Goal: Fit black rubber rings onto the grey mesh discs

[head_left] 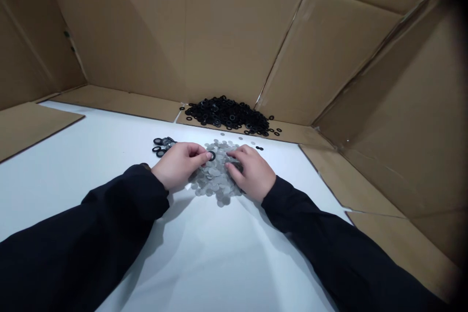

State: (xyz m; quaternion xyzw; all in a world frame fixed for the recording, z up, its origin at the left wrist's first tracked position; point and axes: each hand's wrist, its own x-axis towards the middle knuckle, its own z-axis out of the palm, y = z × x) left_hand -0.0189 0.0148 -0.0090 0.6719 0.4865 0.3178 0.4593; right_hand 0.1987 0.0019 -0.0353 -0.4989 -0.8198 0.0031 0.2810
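Between thumb and fingers, my left hand point(185, 163) pinches a black ring point(212, 156) over the left side of a pile of grey translucent discs point(215, 180). My right hand point(252, 170) rests at the right side of that pile, thumb and index finger apart, its fingertips at the discs. I cannot see a disc held in it. Just beyond my left wrist lies a small group of black rings with grey centres point(161, 146), partly hidden by the hand.
A large heap of black rings point(226, 112) sits at the back on a cardboard strip, against the cardboard wall point(226, 34). Two small black rings point(259, 148) lie right of the discs. Cardboard walls enclose the white table point(215, 258) at the back and both sides.
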